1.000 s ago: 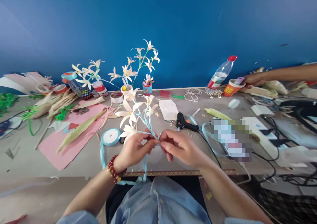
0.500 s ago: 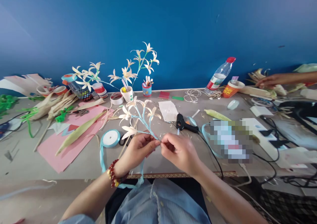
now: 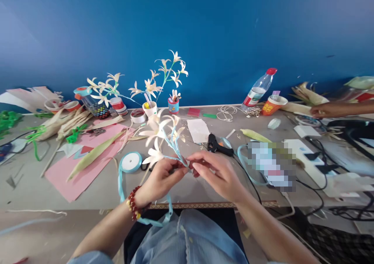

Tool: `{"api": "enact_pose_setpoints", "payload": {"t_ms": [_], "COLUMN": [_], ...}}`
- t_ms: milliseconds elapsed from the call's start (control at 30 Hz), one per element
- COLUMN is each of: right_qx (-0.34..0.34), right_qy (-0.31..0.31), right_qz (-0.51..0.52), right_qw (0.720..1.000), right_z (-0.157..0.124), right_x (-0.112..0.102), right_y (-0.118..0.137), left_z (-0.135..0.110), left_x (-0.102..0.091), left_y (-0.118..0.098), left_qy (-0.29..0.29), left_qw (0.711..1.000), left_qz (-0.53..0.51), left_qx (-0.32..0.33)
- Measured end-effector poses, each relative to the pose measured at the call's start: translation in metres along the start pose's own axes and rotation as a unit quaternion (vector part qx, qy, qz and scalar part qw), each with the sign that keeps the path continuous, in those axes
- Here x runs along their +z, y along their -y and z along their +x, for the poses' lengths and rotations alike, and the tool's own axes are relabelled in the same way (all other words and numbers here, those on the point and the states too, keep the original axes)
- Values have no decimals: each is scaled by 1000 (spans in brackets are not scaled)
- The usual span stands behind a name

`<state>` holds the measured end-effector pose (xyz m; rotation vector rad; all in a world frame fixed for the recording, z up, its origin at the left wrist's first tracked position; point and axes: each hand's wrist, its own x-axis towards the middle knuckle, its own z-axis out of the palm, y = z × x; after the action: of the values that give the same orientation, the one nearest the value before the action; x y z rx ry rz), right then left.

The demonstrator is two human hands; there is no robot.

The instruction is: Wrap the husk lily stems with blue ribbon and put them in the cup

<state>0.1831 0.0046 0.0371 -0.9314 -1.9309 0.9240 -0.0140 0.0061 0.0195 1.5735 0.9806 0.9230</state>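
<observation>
— Pinched in the left hand (image 3: 162,175), is it?

— Yes: thumb and fingers close on the gathered lower stems of the flower spray (image 3: 157,129), held above the table (image 3: 97,196) near its front edge. The right hand (image 3: 219,174) has its bent fingers at the stem's end; whether they grip anything, I can't tell.

— Why hold it so low?

— Probably to leave the blossoms clear of the fingers.

— How does it look?

— Creamy white, narrow pointed petals opening like stars, on pale-blue stems that fan out, leaning left and away.

— And the ribbon (image 3: 120,182)?

— Pale blue, looping from its spool (image 3: 130,162) past the table edge and up behind the left hand; the slack presumably spares the stem any tug.

— Farther out?

— Glue gun (image 3: 215,144) beside the paper (image 3: 198,130), perhaps for easy reach; beyond, similar flowers (image 3: 152,87) lean in a white cup (image 3: 150,110), presumably propped by its rim.
</observation>
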Motion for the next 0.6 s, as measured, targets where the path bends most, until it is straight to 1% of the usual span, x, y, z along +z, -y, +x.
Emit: {"api": "enact_pose_setpoints", "payload": {"t_ms": [67,133,200,267,333,400,533,600], "right_qx": [54,89,109,115,107,86,27,7], "right_qy": [8,6,19,48,68,71,56,36], "right_qz": [46,40,39,33,-13,-95,-241,-292], "right_qw": [997,995,993,992,992,989,969,956], "right_z": [6,11,13,15,15,16,18,18], "right_x": [-1,-1,-2,-5,-9,-10,-5,-2], "right_y": [-2,-6,-9,-9,-6,-2,1,0], "left_z": [2,3,3,3,4,6,12,15], "left_x": [0,0,-1,-2,-4,-6,-6,-5], "left_y": [2,5,8,8,7,4,-5,-8], "left_qy": [-17,-40,-41,-27,-14,-18,-20,-18], "left_qw": [998,993,990,990,989,983,953,945], "left_qz": [66,115,136,135,142,182,298,322], "left_qx": [7,15,23,24,24,34,50,55]}}
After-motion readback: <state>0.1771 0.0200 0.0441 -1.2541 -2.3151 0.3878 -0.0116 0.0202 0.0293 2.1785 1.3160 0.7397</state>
